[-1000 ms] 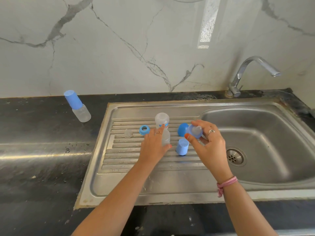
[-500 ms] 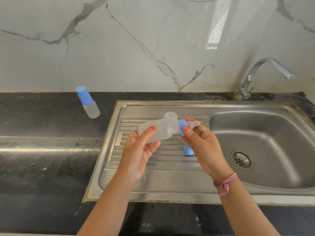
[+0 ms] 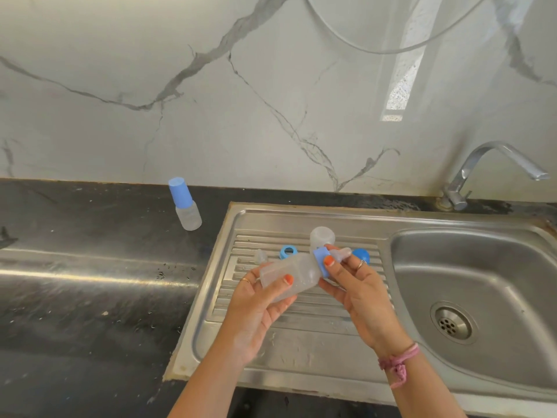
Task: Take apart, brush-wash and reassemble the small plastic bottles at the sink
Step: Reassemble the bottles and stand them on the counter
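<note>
The left hand holds a clear bottle body on its side above the ribbed drainboard, thumb on top and fingers curled beneath; this grip is clamped on the body. The right hand pinches the blue collar with its clear teat, thumb on the collar face, and holds it against the bottle mouth. Whether the thread has engaged cannot be told.

Compared with one second ago, the body is no longer standing on the drainboard under the left hand: it is lifted and turned horizontal. The collar and teat, then held apart from it in the right hand, now meet its neck. Half a second ago the parts were already together; the pose is nearly the same now.

Judgement: this is the reassembly step for one bottle, and the collar probably needs turning to seat.

Other parts lie on the drainboard behind the hands: a clear cup-shaped cover, a loose blue ring, a small clear teat, and a blue cap partly hidden by the right fingers. These suggest a second bottle awaits assembly. A capped bottle stands on the dark worktop, well apart from the sink.
</note>
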A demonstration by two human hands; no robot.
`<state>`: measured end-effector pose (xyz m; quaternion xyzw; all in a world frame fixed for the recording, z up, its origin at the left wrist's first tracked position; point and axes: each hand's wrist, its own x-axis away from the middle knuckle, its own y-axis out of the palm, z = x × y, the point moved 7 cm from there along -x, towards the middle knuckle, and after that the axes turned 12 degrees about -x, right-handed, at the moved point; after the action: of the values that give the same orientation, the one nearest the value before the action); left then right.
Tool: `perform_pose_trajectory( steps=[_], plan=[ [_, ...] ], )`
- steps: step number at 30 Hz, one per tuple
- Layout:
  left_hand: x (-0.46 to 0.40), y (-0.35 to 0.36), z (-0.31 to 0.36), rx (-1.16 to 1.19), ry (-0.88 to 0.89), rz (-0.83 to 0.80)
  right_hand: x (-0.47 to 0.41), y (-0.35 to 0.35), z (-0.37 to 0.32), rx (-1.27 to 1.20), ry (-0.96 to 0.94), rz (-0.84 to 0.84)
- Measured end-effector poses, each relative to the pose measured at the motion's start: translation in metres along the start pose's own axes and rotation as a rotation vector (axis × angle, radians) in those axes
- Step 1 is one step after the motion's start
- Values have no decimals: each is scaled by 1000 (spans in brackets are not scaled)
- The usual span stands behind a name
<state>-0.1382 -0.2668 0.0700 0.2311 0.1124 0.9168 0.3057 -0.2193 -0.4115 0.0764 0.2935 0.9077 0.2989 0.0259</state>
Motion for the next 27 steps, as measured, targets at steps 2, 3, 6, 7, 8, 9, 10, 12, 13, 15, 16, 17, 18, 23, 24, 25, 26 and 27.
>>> perform_pose_trajectory(
  steps=[2,3,6,7,8,9,10,12,13,15,16,17,18,23,24,25,26,27],
  plan=[
    [0,-2,2,-43,28,7,-1,0,-4,70,-1,15],
    [1,-3,4,-59,49,11,-2,0,-5,82,-4,26],
    [2,-2,8,-100,93,24,-4,2,-7,118,-15,96],
    [2,-1,8,-106,101,28,-5,3,-7,134,-15,120],
    [3,0,8,-98,103,29,-5,4,-6,145,-10,133],
    [3,1,8,-79,102,27,-6,5,-6,157,2,133],
    [2,2,8,-58,101,24,-7,6,-6,173,25,120],
    [1,1,9,-24,102,25,-7,8,-7,177,101,35],
    [1,1,10,-11,102,31,-7,8,-7,147,145,-24],
    [-1,-1,10,9,100,39,-6,9,-7,57,203,-116],
    [-2,0,10,17,98,38,-6,10,-7,23,209,-140],
    [-3,1,10,24,97,33,-6,9,-7,11,198,-147],
    [-3,1,10,28,97,28,-8,8,-7,19,174,-136],
    [-6,4,11,2,113,27,-12,6,-5,214,105,57],
    [-6,5,12,-3,115,26,-12,7,-5,245,115,59],
    [-7,5,12,-4,116,27,-12,7,-5,262,133,30],
    [-7,6,12,-2,116,27,-12,8,-5,257,159,-22],
    [-8,6,12,2,117,24,-11,8,-4,225,186,-76]
  ],
)
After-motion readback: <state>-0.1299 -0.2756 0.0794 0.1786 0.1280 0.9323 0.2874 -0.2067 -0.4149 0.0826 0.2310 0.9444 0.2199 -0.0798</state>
